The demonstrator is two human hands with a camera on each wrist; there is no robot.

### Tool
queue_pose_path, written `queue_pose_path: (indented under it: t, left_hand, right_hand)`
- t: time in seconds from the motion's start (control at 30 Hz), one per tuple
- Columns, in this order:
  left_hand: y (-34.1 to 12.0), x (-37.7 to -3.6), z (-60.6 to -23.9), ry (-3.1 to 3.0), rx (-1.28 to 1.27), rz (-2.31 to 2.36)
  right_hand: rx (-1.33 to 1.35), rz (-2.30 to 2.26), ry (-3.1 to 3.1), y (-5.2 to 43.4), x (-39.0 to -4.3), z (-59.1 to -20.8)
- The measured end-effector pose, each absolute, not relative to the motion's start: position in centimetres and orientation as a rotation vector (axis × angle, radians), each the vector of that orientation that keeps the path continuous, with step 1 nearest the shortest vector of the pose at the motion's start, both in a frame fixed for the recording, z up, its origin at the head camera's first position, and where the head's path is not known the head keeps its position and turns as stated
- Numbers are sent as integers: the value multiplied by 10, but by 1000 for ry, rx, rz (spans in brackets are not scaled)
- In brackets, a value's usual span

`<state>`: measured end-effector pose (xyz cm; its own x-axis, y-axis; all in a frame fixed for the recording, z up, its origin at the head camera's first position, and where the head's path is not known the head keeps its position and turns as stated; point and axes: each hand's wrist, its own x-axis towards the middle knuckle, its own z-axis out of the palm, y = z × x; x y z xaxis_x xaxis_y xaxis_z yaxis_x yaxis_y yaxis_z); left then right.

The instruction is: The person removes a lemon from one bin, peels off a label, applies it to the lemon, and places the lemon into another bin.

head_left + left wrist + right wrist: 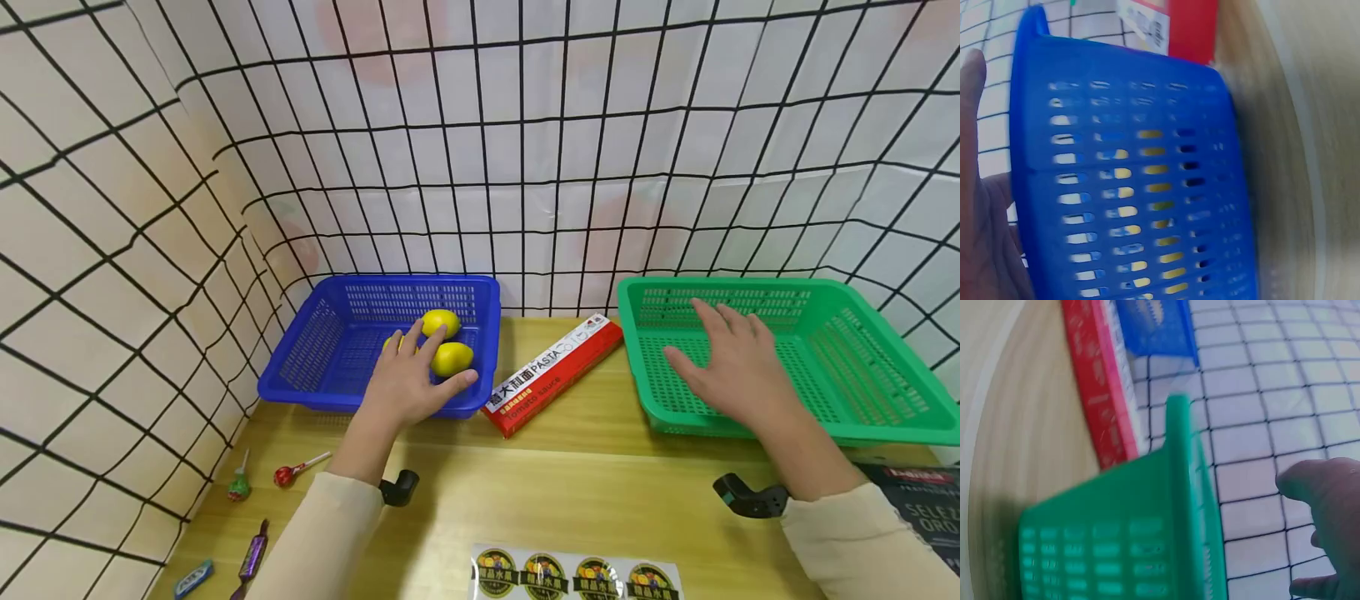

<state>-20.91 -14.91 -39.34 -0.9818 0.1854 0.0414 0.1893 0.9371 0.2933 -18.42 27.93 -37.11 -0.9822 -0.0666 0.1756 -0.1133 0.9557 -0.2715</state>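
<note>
My left hand [408, 379] is over the front of the blue basket [300, 358], fingers spread above the yellow lemons [452, 359]; one lemon is mostly hidden behind the fingers. In the left wrist view, yellow shows through the slots of the blue basket wall [1129, 169], and part of the hand [985, 237] appears at the left edge. My right hand [738, 367] hovers with parted fingers over the green basket [862, 425], in which nothing is seen. The right wrist view has the thumb and fingers [1329, 494] beside the green rim, holding nothing.
A red and white pasta box [555, 371] lies slantwise between the baskets. Two lollipops [285, 476], a purple-wrapped candy [253, 557] and a small blue pack [193, 578] lie front left. A sticker sheet [573, 575] is at the front. Black wire mesh [555, 167] stands behind.
</note>
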Motion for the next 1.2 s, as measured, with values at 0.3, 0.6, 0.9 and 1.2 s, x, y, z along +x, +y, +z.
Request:
queue_pose_path:
  t: [0.3, 0.6, 0.9, 1.2]
  left_hand:
    - [-152, -190, -379, -3012, -430, -636]
    - [-166, -178, -375, -2983, -539, -668]
    - [-183, -191, -365, -3038, -614, -615]
    - [-187, -217, -353, -3175, -647, -583]
  right_hand:
    - [166, 687, -2694, 245, -144, -361]
    - [354, 785, -2607, 187, -97, -381]
    - [428, 1016, -2671, 144, -93, -406]
    - [392, 1384, -2737, 110, -113, -417]
